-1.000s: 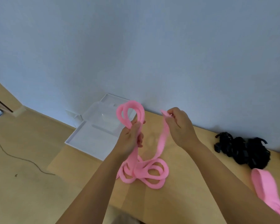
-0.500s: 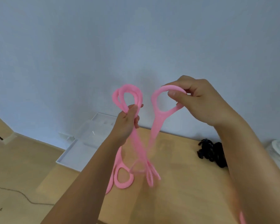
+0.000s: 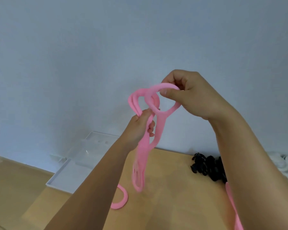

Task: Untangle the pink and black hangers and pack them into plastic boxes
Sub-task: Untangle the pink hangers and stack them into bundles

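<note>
left hand [image 3: 140, 126]: fist wrapped round the necks of the pink hangers [image 3: 142, 155], held up in the air over the bench [image 3: 170, 188], so it's full.

right hand [image 3: 188, 95]: thumb and fingers pinching the top of one loop [image 3: 163, 85], nothing else in it.

the bit that matters: the pinched loop sits at about 2 o'clock from the left hand, really close, and it overlaps the other loops poking out of the fist. Can't tell if it's threaded through them or just lying across.

long axis: the bundle hangs roughly 12 to 6, leaning a touch toward 7. The bottom ends are blurry and seem just clear of the bench.

my guess for the next move: the right hand is the nearer one to that loop, so drawing it off toward 2 or 3 o'clock while the left holds firm looks like the way to free it.

other stuff: stray pink piece [image 3: 121, 200] flat on the bench at 6 o'clock, black hangers [image 3: 209, 168] piled at 4 o'clock, untouched.

plastic box [image 3: 63, 178]: open, at 8 o'clock from the left hand, no hangers visible in it.
</note>
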Demonstrator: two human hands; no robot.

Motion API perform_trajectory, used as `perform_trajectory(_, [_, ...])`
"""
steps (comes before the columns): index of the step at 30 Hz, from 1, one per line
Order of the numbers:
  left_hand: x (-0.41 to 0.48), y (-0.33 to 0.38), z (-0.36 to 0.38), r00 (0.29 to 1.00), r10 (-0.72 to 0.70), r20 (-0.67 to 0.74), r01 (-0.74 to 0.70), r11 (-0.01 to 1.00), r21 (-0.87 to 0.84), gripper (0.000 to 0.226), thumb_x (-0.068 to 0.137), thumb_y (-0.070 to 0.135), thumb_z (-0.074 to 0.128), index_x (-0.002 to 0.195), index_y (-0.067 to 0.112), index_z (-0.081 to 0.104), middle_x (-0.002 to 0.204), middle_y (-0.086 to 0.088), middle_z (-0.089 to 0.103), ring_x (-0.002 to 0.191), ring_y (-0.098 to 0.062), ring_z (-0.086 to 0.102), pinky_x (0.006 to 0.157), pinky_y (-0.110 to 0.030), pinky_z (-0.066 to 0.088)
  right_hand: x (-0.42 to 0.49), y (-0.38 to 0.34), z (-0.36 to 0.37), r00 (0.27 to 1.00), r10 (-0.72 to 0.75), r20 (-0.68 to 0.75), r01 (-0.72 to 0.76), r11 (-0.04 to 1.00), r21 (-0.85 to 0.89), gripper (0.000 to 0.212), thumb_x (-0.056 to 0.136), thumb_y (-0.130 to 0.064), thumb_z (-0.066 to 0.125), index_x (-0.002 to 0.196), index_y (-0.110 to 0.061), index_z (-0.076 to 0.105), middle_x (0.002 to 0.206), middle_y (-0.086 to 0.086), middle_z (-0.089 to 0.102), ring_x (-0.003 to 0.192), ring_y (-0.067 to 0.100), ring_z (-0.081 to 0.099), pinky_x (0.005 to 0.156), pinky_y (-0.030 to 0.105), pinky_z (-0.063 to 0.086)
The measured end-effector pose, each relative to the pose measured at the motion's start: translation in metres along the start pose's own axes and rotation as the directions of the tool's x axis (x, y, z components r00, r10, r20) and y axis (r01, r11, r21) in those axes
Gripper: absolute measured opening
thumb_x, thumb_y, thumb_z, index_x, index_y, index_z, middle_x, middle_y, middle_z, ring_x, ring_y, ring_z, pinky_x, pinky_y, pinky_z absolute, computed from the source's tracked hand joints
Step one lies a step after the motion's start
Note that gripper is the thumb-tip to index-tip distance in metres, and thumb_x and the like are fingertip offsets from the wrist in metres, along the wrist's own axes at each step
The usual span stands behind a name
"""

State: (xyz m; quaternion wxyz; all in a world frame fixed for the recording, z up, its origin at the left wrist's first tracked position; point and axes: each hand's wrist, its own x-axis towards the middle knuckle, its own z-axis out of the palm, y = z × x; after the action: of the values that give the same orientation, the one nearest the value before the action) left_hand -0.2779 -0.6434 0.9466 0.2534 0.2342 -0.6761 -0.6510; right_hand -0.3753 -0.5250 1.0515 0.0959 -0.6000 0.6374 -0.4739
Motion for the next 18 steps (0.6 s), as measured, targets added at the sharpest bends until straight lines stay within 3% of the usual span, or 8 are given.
perform_trajectory(3, [0.000, 0.005, 0.008, 0.998, 0.044, 0.038, -0.044, 0.999, -0.018, 0.038, 0.099, 0.039, 0.038, 0.080, 0.034, 0.071, 0.057, 0.002, 0.042, 0.053, -0.013, 0.040, 0.055, -0.024, 0.042, -0.004, 0.007, 0.004, 0.999, 0.018, 0.034, -0.020, 0.999, 0.037, 0.006, 0.087, -0.004, 0.060, 0.081, -0.004, 0.062, 0.079, 0.011, 0.067, 0.071, 0.014, 0.063, 0.064, 0.021, 0.046])
perform_trajectory(6, [0.000, 0.007, 0.011, 0.989, 0.104, 0.102, -0.107, 0.994, 0.027, 0.041, 0.098, 0.044, 0.039, 0.066, 0.031, 0.061, 0.058, 0.002, 0.044, 0.053, -0.013, 0.041, 0.051, -0.022, 0.040, -0.006, 0.014, 0.008, 0.998, 0.039, 0.042, -0.041, 0.998, 0.037, 0.011, 0.086, -0.005, 0.061, 0.077, -0.011, 0.064, 0.079, 0.006, 0.062, 0.072, 0.012, 0.060, 0.068, 0.026, 0.048])
perform_trajectory(9, [-0.002, 0.008, 0.012, 0.981, 0.110, 0.158, -0.126, 0.987, 0.096, 0.045, 0.091, 0.055, 0.035, 0.078, 0.017, 0.055, 0.065, 0.003, 0.048, 0.058, -0.012, 0.046, 0.058, -0.022, 0.042, -0.009, 0.010, 0.006, 0.999, 0.041, 0.013, -0.043, 0.992, 0.122, 0.012, 0.084, -0.008, 0.065, 0.078, -0.018, 0.066, 0.083, 0.004, 0.058, 0.070, 0.009, 0.058, 0.065, 0.017, 0.045])
perform_trajectory(11, [0.001, 0.008, 0.006, 0.990, 0.112, 0.088, -0.118, 0.990, 0.074, 0.043, 0.098, 0.047, 0.032, 0.087, 0.019, 0.063, 0.071, 0.000, 0.049, 0.066, -0.014, 0.047, 0.062, -0.023, 0.043, -0.017, -0.003, -0.005, 0.999, -0.022, 0.044, 0.009, 0.962, 0.274, 0.007, 0.084, -0.005, 0.063, 0.081, -0.010, 0.066, 0.078, 0.008, 0.064, 0.067, 0.009, 0.061, 0.061, 0.013, 0.043])
perform_trajectory(13, [0.006, 0.012, -0.002, 0.990, 0.137, 0.031, -0.137, 0.991, 0.003, 0.041, 0.101, 0.041, 0.035, 0.099, 0.010, 0.062, 0.063, 0.005, 0.046, 0.060, -0.014, 0.042, 0.057, -0.023, 0.041, -0.024, -0.020, -0.019, 0.992, -0.100, 0.074, 0.069, 0.935, 0.347, 0.011, 0.084, 0.003, 0.058, 0.081, -0.005, 0.064, 0.068, -0.003, 0.067, 0.061, 0.001, 0.060, 0.057, 0.006, 0.041])
perform_trajectory(15, [0.010, 0.016, -0.007, 0.985, 0.170, 0.026, -0.171, 0.985, 0.004, 0.040, 0.098, 0.044, 0.040, 0.095, 0.009, 0.059, 0.057, 0.008, 0.041, 0.054, -0.010, 0.036, 0.054, -0.023, 0.035, -0.022, -0.028, -0.027, 0.987, -0.124, 0.102, 0.089, 0.951, 0.297, 0.013, 0.084, 0.005, 0.057, 0.081, -0.004, 0.065, 0.066, -0.005, 0.068, 0.061, -0.001, 0.061, 0.059, 0.008, 0.044])
perform_trajectory(18, [0.008, 0.022, 0.001, 0.979, 0.195, 0.054, -0.196, 0.981, 0.013, 0.037, 0.086, 0.050, 0.049, 0.071, 0.017, 0.050, 0.056, 0.006, 0.038, 0.054, -0.011, 0.032, 0.052, -0.022, 0.031, -0.009, -0.020, -0.018, 0.995, -0.037, 0.089, 0.024, 0.989, 0.143, 0.010, 0.084, 0.001, 0.063, 0.082, -0.006, 0.069, 0.079, 0.010, 0.071, 0.075, 0.011, 0.065, 0.073, 0.027, 0.051])
